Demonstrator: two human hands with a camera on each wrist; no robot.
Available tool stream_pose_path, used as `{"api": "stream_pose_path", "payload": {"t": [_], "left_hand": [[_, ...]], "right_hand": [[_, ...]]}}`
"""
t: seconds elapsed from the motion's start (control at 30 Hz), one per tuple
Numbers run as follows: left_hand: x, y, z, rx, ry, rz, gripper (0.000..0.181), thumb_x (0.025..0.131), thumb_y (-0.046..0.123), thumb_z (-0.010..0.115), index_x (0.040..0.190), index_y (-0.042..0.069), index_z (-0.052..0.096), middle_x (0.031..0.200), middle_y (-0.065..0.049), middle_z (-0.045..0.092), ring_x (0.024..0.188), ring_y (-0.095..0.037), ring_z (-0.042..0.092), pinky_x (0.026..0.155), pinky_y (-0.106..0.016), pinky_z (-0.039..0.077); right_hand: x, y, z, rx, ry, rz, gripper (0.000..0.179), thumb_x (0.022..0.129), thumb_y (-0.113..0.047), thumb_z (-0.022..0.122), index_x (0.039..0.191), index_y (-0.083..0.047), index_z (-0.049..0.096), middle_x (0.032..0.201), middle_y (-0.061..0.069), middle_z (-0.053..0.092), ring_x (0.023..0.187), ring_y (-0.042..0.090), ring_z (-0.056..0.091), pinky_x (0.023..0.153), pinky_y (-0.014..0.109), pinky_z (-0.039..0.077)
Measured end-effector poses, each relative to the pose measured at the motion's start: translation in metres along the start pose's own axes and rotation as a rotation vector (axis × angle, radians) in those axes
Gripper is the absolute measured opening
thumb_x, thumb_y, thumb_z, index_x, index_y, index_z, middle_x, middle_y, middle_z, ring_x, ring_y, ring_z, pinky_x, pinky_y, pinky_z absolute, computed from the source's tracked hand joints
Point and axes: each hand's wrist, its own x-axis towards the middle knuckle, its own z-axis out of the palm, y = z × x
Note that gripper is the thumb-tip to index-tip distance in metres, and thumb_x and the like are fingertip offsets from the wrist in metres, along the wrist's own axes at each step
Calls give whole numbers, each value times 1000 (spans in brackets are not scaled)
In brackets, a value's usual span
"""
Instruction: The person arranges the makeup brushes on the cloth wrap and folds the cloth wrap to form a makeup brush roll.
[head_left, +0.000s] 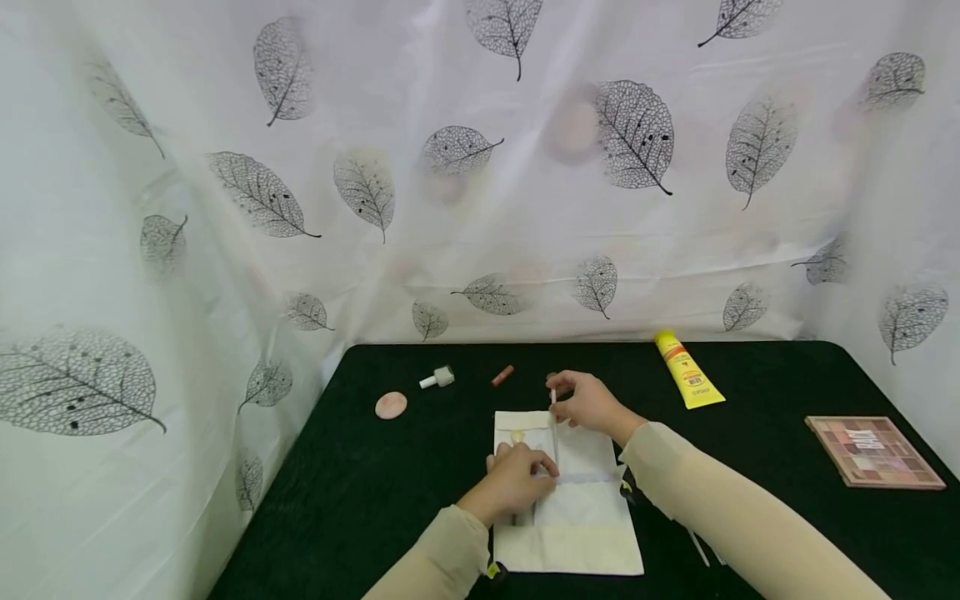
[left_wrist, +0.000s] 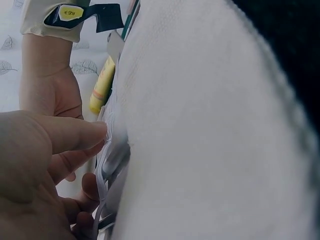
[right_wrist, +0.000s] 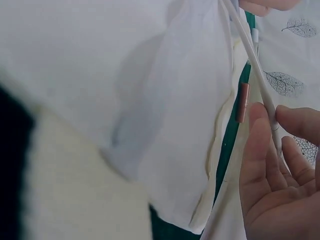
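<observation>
A white cloth pouch (head_left: 588, 525) lies unfolded on the table, with a seam across its middle and pockets on its left side. My left hand (head_left: 517, 479) is over the left half, its bent fingers pinching the elastic pocket edge (left_wrist: 109, 127). Silvery objects (left_wrist: 117, 157) show inside that opening. At the pouch's top edge, my right hand (head_left: 588, 404) pinches a slim white stick (right_wrist: 260, 70) between thumb and fingertips. The stick runs down from these fingers to the pouch, its lower end hidden.
Beyond the pouch are a pinkish round pad (head_left: 391, 406), a small white-capped bottle (head_left: 438, 377) and a reddish-brown tube (head_left: 502, 376). A yellow tube (head_left: 690, 372) and a pink palette (head_left: 876, 452) lie to the right. Thin white sticks (head_left: 698, 547) show beside my right sleeve.
</observation>
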Motion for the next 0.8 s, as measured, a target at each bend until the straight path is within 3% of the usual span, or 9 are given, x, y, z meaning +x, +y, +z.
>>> {"api": "stream_pose_path", "payload": {"t": [0.8], "left_hand": [[-1, -1, 1, -22, 1, -18, 5, 92, 33, 74, 93, 28, 73, 92, 3, 52, 94, -22, 40, 79, -45, 31]], "right_hand": [[-15, 2, 11, -36, -67, 94, 37, 91, -6, 71, 127, -4, 61, 103, 10, 61, 74, 19, 65, 67, 32, 57]]}}
